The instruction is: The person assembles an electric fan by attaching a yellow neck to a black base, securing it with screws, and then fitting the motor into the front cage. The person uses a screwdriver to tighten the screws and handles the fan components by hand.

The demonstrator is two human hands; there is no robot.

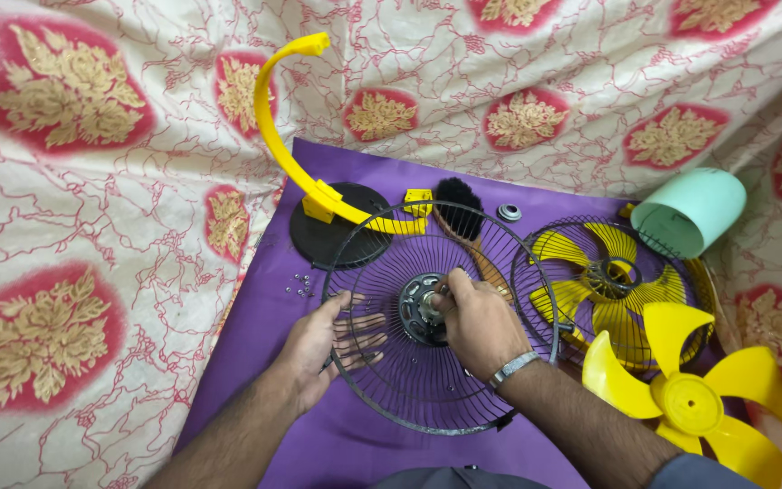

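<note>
Head | left hand (323, 349) fingers spread on wire guard (500, 272) | right hand (477, 324) fingers pinching hub (418, 303)

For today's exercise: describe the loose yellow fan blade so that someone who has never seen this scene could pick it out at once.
Start at the purple mat spread over the patterned cloth, and go to its near right corner, past the person's right hand on the black wire guard. There lies the loose yellow fan blade. Unlike the yellow piece inside the other guard just behind it, it lies bare, with no wire cage around it.
</note>
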